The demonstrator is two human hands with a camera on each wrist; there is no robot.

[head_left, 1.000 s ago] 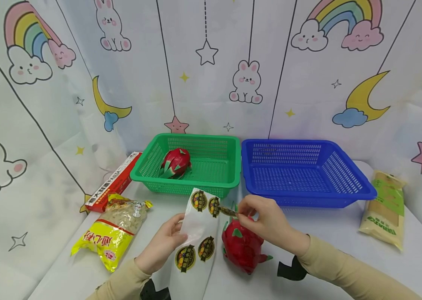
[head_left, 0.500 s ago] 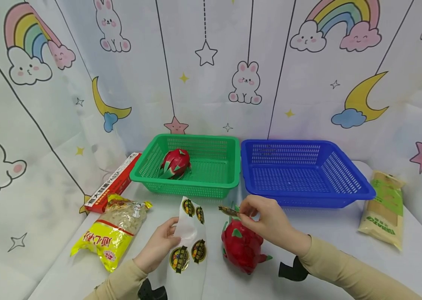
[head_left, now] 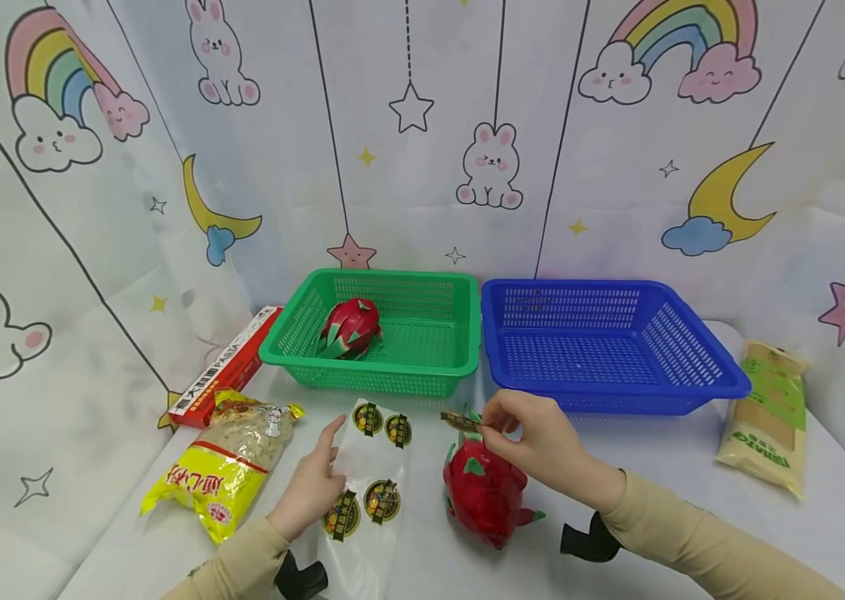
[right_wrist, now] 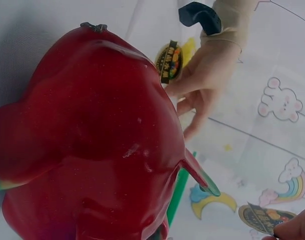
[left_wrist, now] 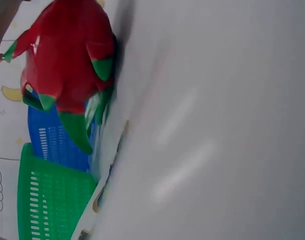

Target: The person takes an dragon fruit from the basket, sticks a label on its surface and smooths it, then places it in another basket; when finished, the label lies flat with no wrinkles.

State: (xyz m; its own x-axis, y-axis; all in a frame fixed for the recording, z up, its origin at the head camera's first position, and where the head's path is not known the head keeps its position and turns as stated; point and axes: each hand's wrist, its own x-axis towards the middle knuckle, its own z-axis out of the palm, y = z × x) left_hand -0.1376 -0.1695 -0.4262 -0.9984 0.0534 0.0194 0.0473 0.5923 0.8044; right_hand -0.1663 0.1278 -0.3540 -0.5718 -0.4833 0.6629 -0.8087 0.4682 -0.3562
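The right hand (head_left: 535, 437) pinches a loose sticker (head_left: 460, 421) between thumb and finger, just beyond the far end of a red fruit (head_left: 484, 496) with green tips; in the head view the sticker overlaps that end, and whether they touch I cannot tell. The fruit sits on the white table (head_left: 512, 575), between the sheet (head_left: 370, 458) and the right arm. The left hand (head_left: 310, 492) is loose, index finger stretched out along the left edge of the sheet, thumb pointing across it; the fingers do not close round it, and exact contact is unclear. Four round dark stickers show on the sheet, two near its far end and two nearer the person. Behind stand a green basket (head_left: 392, 379), holding a second fruit (head_left: 352, 327) in its left part, and, just beside it on the right, a blue basket (head_left: 617, 402). On the left, a yellow bag (head_left: 231, 467) lies near a red box (head_left: 231, 362); a beige pack (head_left: 766, 421) lies at the far right.
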